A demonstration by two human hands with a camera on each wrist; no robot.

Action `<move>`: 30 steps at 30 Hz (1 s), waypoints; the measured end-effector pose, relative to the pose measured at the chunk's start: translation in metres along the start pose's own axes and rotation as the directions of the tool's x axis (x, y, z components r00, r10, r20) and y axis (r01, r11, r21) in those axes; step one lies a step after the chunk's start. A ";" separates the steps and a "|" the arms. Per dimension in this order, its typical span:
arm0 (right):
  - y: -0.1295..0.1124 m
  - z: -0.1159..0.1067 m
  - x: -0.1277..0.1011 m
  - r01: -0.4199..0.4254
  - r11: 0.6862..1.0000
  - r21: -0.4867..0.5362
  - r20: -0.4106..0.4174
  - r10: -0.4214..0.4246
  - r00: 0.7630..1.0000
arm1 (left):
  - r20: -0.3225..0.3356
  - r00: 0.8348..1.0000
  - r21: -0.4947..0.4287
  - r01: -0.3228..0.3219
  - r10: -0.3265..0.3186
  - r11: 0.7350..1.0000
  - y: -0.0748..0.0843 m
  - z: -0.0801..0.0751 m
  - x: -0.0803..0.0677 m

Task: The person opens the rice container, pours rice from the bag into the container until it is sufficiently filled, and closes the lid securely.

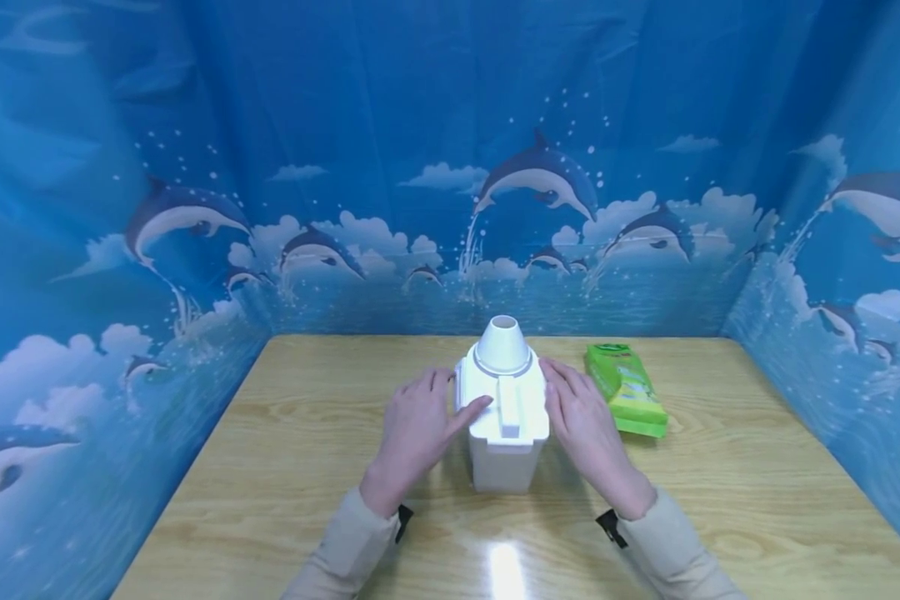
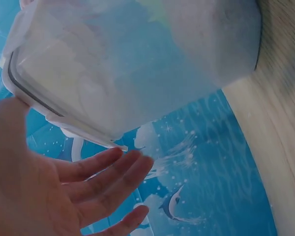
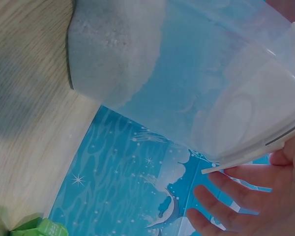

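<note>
We see a blue dolphin-print cloth (image 1: pixel 435 125) hung behind and to both sides of a pale wooden worktop (image 1: pixel 285 467). In the middle of the worktop stands a white, translucent plastic container (image 1: pixel 504 454), upright, its lid (image 1: pixel 495 400) topped by a cone-shaped spout (image 1: pixel 502 343) open at the tip and a raised white latch (image 1: pixel 510 408) running toward the person.

Our left hand (image 1: pixel 418 433) lies against the container's left side with its fingers straight and loosely spread, the thumb laid on the lid's edge. Our right hand (image 1: pixel 581 412) mirrors it on the right side, fingers straight and together along the lid's rim. In the left wrist view, the left fingers (image 2: pixel 108 172) reach just under the lid's lip, flat and uncurled; in the right wrist view, the right fingers (image 3: pixel 236 191) lie the same way beneath the rim. Neither hand grips.

Just beside the right hand, nearer the back, a green packet (image 1: pixel 626 387) lies flat on the worktop, apart from the container. Beige sleeves (image 1: pixel 345 550) cover both forearms, each with a dark strap (image 1: pixel 611 527) at the wrist.
</note>
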State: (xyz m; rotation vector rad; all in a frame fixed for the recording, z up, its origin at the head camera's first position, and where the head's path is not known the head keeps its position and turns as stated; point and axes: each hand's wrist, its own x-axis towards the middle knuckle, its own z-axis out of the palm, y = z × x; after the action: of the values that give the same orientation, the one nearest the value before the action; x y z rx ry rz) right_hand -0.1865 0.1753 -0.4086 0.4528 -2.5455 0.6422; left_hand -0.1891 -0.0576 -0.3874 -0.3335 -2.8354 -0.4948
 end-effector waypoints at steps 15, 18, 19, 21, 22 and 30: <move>-0.001 0.001 -0.001 0.017 1.000 -0.014 -0.006 -0.017 1.000 | 0.070 0.991 -0.059 -0.110 0.114 0.992 -0.010 0.007 0.008; -0.001 0.001 -0.001 0.020 1.000 -0.020 -0.008 -0.021 1.000 | 0.058 0.988 -0.030 -0.140 0.142 0.990 -0.011 0.008 0.009; -0.001 0.001 -0.001 0.020 1.000 -0.021 -0.009 -0.020 1.000 | 0.051 0.987 -0.019 -0.151 0.152 0.988 -0.012 0.008 0.010; -0.001 0.002 -0.001 0.015 1.000 -0.018 -0.011 -0.016 1.000 | 0.036 0.984 0.002 -0.172 0.172 0.985 -0.013 0.009 0.011; -0.001 0.002 -0.001 0.011 1.000 -0.013 -0.010 -0.011 1.000 | 0.030 0.983 0.007 -0.182 0.182 0.983 -0.013 0.010 0.011; -0.004 0.002 0.000 0.006 1.000 -0.006 -0.011 -0.006 1.000 | -0.025 0.965 0.010 -0.261 0.261 0.965 -0.016 0.015 0.014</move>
State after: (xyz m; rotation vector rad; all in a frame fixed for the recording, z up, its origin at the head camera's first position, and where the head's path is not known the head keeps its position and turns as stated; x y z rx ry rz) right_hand -0.1859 0.1712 -0.4088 0.4533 -2.5344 0.6325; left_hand -0.2098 -0.0643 -0.4023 -0.6832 -2.7108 -0.4298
